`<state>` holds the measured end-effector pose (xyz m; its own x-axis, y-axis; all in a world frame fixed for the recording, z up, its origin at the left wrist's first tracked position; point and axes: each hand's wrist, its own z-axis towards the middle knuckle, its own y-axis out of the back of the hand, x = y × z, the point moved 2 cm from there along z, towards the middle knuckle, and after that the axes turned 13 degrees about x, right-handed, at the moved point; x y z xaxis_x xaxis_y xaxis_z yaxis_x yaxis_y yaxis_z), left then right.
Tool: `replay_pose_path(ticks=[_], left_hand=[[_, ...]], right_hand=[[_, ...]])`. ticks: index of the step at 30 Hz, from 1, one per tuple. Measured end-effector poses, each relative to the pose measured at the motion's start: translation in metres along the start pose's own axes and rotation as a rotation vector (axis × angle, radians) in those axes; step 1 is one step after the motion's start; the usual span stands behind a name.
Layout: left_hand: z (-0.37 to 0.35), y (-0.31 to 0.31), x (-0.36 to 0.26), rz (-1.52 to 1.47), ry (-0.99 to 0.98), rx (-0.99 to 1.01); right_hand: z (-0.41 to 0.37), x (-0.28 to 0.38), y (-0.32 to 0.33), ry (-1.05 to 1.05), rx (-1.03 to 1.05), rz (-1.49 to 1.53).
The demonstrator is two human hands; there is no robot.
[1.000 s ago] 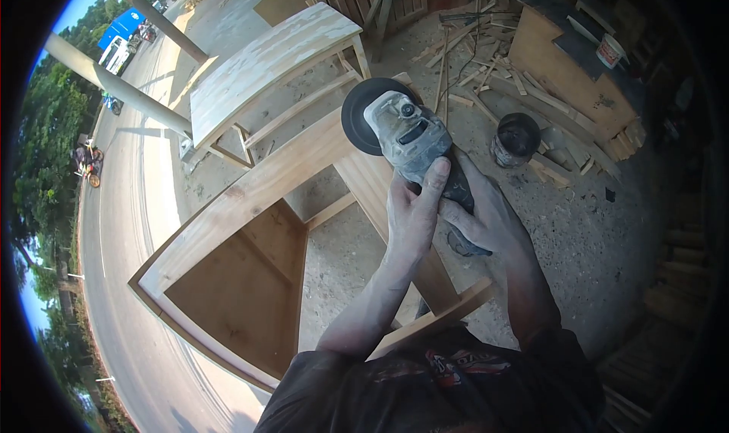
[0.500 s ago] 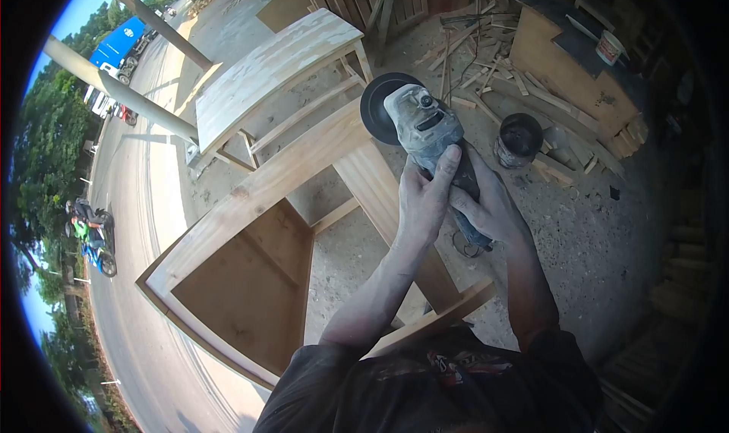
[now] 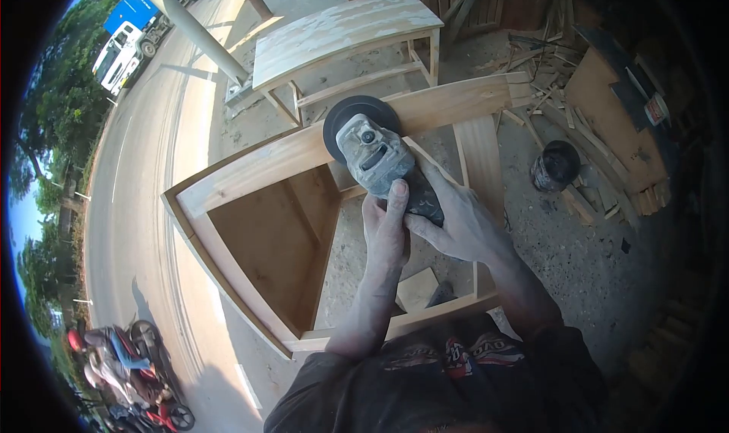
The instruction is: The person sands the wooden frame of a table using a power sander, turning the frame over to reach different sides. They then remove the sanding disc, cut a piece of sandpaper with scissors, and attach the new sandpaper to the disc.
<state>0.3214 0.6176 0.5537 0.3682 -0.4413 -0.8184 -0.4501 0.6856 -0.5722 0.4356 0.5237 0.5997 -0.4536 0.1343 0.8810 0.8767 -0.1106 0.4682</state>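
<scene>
Both my hands are wrapped round a dusty angle grinder (image 3: 374, 157) fitted with a dark round sanding disc (image 3: 342, 122). My left hand (image 3: 386, 224) grips it near the head, thumb lying along the top of the body. Farther back, my right hand (image 3: 459, 220) closes round the dark body from the right. The disc overlaps the long top rail of a wooden frame (image 3: 266, 166) in this view. Below the rail, a brown panel (image 3: 266, 232) closes the frame's left side, and a wide crosspiece (image 3: 480, 160) spans its right part.
A pale wooden table (image 3: 342, 34) stands behind the frame. To the right are a dark bucket (image 3: 556, 165), scrap wood (image 3: 600, 160) and a leaning board (image 3: 607, 103). On the road (image 3: 129, 175) at left are a truck (image 3: 125, 57) and motorcycle riders (image 3: 125, 365).
The grinder has moved left along the frame's rail, both hands still on it. My view has turned, shifting the furniture to the right. The truck is nearer, and different motorcycle riders appear.
</scene>
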Motion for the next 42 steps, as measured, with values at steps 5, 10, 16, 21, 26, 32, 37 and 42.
replay_pose_path(ticks=[5, 10, 16, 21, 26, 32, 37, 42], left_hand=[[-0.028, 0.045, -0.038, -0.035, -0.108, -0.081], [-0.032, 0.059, -0.054, -0.063, -0.133, -0.051], [-0.007, 0.029, -0.025, -0.025, -0.059, 0.016], [0.006, -0.008, 0.000, 0.003, -0.026, 0.070], [0.021, -0.033, 0.026, 0.069, 0.049, 0.120], [0.037, -0.063, 0.043, 0.162, 0.114, 0.190], [0.058, -0.078, 0.054, 0.135, 0.128, 0.257], [0.059, -0.066, 0.025, 0.136, 0.171, 0.261]], right_hand=[[0.029, 0.033, -0.047, 0.083, 0.065, -0.080], [0.041, 0.051, -0.061, 0.048, 0.091, -0.086], [0.019, 0.025, -0.028, 0.057, -0.017, -0.105], [-0.005, 0.006, 0.000, 0.015, -0.081, -0.061], [-0.029, -0.018, 0.020, -0.050, -0.108, 0.011], [-0.054, -0.044, 0.038, -0.089, -0.222, 0.058], [-0.058, -0.066, 0.038, -0.016, -0.391, 0.066], [-0.039, -0.048, 0.030, -0.004, -0.379, 0.070]])
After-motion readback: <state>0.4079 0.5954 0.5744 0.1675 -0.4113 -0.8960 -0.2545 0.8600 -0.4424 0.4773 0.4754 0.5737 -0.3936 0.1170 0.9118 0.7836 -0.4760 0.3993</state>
